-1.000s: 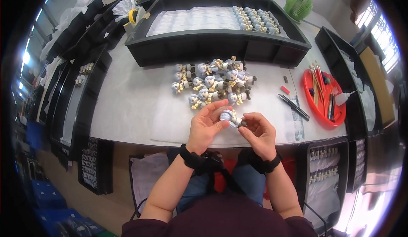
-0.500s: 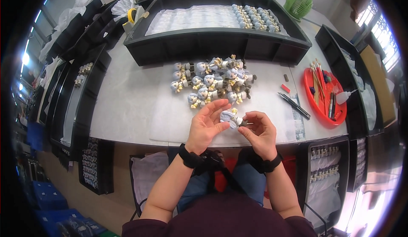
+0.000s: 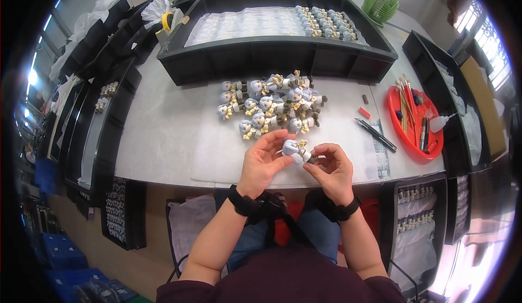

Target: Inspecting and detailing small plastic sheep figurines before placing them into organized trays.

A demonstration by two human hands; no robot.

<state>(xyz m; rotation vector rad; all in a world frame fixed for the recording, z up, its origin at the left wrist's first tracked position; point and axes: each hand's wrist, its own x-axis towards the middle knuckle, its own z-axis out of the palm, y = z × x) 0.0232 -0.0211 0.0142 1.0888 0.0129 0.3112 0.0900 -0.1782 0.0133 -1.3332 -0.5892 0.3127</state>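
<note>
A small figurine [image 3: 294, 149] with a pale blue head and cream body sits between my two hands near the front edge of the white table [image 3: 163, 134]. My left hand [image 3: 263, 163] cups it from the left, fingers curled round its head. My right hand [image 3: 333, 168] pinches its lower end from the right. Just beyond my hands lies a pile of several like figurines [image 3: 270, 103] on a white sheet.
A large black tray [image 3: 272, 58] at the back holds white sheets and rows of figurines. A red dish [image 3: 412, 134] with brushes and pens lies to the right, with a black pen [image 3: 375, 134] beside it. Black trays line both sides. A green fan [image 3: 380, 1] stands far right.
Both hands stay in the same place around the figurine; the fingers shift slightly and the figurine turns a little between them.
</note>
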